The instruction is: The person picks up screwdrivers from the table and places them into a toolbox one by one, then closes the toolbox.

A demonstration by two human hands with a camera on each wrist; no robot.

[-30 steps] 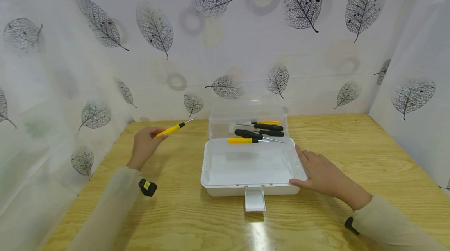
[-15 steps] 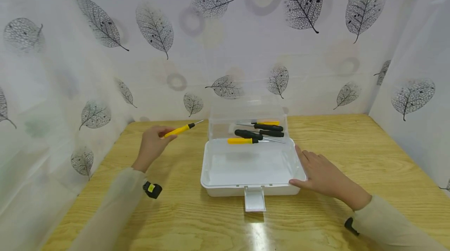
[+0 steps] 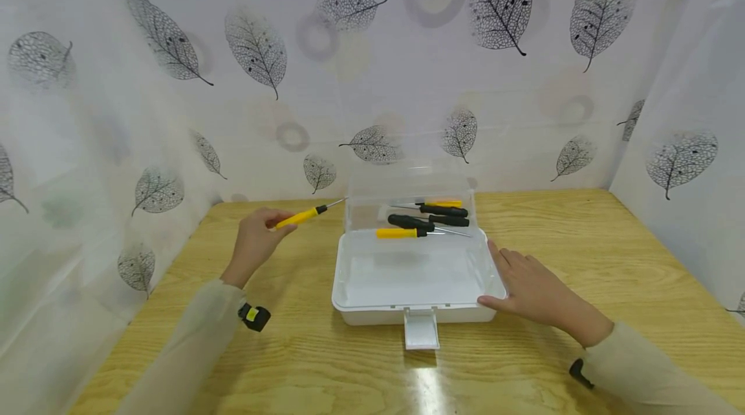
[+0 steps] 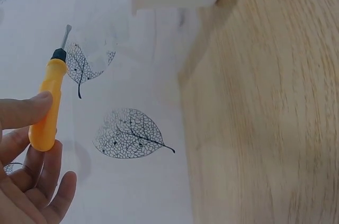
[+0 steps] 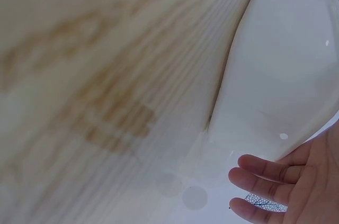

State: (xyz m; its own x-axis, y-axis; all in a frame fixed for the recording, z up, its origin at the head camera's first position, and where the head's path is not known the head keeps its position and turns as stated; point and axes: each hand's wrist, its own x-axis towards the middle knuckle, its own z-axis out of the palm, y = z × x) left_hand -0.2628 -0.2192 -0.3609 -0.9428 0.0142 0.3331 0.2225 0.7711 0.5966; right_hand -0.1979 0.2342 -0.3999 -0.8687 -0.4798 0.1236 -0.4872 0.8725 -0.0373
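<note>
In the head view my left hand (image 3: pixel 256 238) pinches the yellow handle of a screwdriver (image 3: pixel 301 216) above the table, left of a white toolbox (image 3: pixel 372 319). The left wrist view shows the thumb and fingers on the screwdriver (image 4: pixel 50 97), its flat blade pointing away. My right hand (image 3: pixel 532 289) rests against the toolbox's right side, thumb at the near corner and fingers along the wall. Inside the raised translucent lid (image 3: pixel 363 214) lie several screwdrivers, among them a yellow one (image 3: pixel 397 233) and a thick black one (image 3: pixel 410 222).
The toolbox's latch (image 3: pixel 421 329) hangs down at the front. A wooden table (image 3: pixel 314 376) lies under everything. Leaf-patterned white curtains (image 3: pixel 401 66) stand behind the table and along both sides.
My left hand has moved right with the screwdriver, bringing its tip up to the lid's left edge in the head view. My right hand and the toolbox have stayed in place.
</note>
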